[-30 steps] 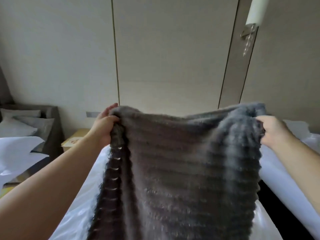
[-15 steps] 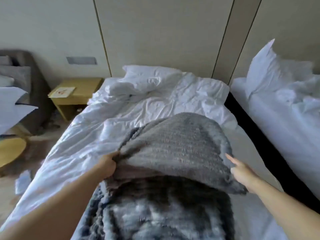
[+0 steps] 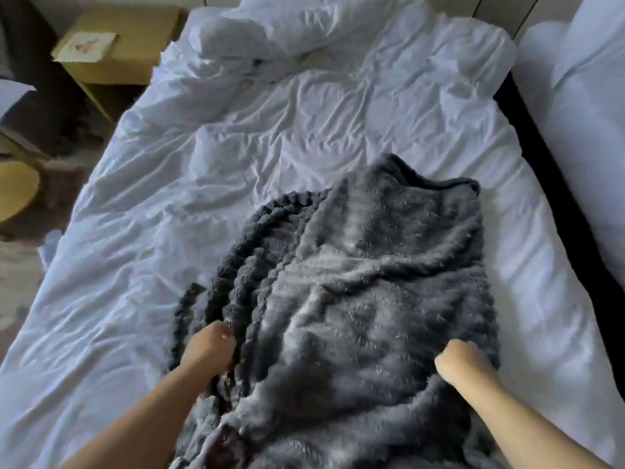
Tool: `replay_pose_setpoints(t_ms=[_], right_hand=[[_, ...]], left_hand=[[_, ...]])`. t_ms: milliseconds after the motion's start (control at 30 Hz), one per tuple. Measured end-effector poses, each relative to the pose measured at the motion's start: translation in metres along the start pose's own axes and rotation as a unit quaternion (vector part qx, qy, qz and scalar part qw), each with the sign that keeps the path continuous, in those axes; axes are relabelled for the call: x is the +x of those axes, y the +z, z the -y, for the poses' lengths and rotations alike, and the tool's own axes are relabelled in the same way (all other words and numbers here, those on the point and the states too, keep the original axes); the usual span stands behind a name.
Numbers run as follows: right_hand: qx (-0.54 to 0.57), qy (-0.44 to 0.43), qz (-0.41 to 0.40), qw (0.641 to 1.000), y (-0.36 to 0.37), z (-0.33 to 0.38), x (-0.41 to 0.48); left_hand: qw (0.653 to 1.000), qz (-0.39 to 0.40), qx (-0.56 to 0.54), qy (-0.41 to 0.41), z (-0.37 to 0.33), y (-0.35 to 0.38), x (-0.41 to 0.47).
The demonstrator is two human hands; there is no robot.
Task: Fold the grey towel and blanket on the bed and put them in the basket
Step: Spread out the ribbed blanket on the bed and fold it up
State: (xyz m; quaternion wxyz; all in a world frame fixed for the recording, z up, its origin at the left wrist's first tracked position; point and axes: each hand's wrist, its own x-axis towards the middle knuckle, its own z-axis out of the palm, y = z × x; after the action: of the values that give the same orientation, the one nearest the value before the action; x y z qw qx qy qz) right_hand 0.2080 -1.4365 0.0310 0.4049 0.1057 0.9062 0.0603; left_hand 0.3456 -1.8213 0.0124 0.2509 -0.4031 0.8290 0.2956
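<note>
A fluffy grey blanket [image 3: 365, 299] lies lengthwise on the near half of the white bed [image 3: 270, 130], rumpled, with ribbed layered edges along its left side. My left hand [image 3: 211, 346] is closed on that left edge. My right hand [image 3: 460, 363] is closed in a fist on the blanket's right side, fingers curled into the pile. No towel or basket is in view.
A crumpled white duvet and pillow [image 3: 243, 32] lie at the head of the bed. A wooden nightstand [image 3: 118, 45] with a card on it stands at the left. A second white bed [image 3: 581, 113] lies to the right, across a dark gap [image 3: 548, 164].
The blanket was held up in the air, then thrown forward and laid down on the bed. Both hands dropped to its near part and now grip its two sides.
</note>
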Motion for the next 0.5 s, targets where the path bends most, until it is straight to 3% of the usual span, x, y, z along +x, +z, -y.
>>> replay_pose_setpoints(t_ms=[33,100,167,267,400,500], right_hand=[[0.068,-0.031,-0.069,0.995,-0.008,0.016,0.003],[0.150,-0.127,-0.154,0.968,-0.024,0.058,0.006],[0.198,-0.214,-0.163,0.942,-0.033,0.100,0.007],[0.199,-0.287,-0.087,0.933,-0.020,0.145,0.018],[0.043,-0.253,0.091,0.962,0.021,0.159,0.026],[-0.138,-0.253,0.225,0.931,0.025,0.159,0.019]], left_hand=[[0.999,-0.043,0.013,0.018,-0.007,-0.005,0.007],[0.997,-0.054,-0.004,0.051,-0.024,-0.006,0.027],[0.995,-0.021,-0.046,0.082,-0.041,0.001,0.042],[0.990,0.060,0.014,0.127,-0.054,0.025,0.056],[0.959,0.159,0.165,0.166,-0.060,0.060,0.043],[0.886,0.352,0.262,0.146,-0.064,0.061,0.022]])
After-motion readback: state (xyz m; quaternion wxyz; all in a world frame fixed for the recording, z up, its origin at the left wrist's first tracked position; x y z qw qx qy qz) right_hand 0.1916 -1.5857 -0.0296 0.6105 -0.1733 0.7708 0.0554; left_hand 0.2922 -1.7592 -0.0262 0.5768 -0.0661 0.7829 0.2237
